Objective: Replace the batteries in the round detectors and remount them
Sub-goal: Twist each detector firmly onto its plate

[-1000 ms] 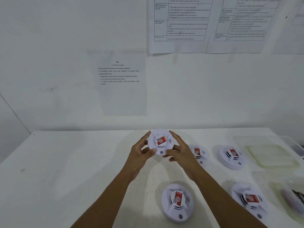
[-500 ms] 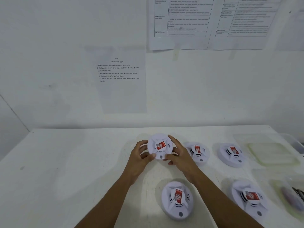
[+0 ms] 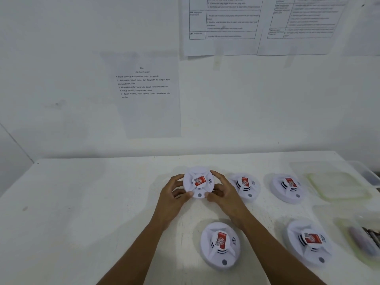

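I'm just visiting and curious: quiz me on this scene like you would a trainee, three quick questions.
1. True or false: the left hand and the right hand both grip the same detector.
2. How many detectors show in all?
3. The sticker on the gripped detector is: A green, B red, C blue.
Key: 1 true; 2 five; 3 B.

Wall sheet (image 3: 144, 95), centre-left, is headed "Tukar Bateri Penggera" w/ five numbered steps, incl. no. 1 "Buka penutup kompartmen bateri penggera", no. 3 "Masukkan bateri baharu ke dalam kompartmen bateri" and no. 4 "Tutup penutup kompartmen bateri". Two tabled printouts (image 3: 223, 23) at top carry txt too blurred to read. The red label (image 3: 199, 180) on each detector (image 3: 197, 171) shows a round logo, wording illegible.
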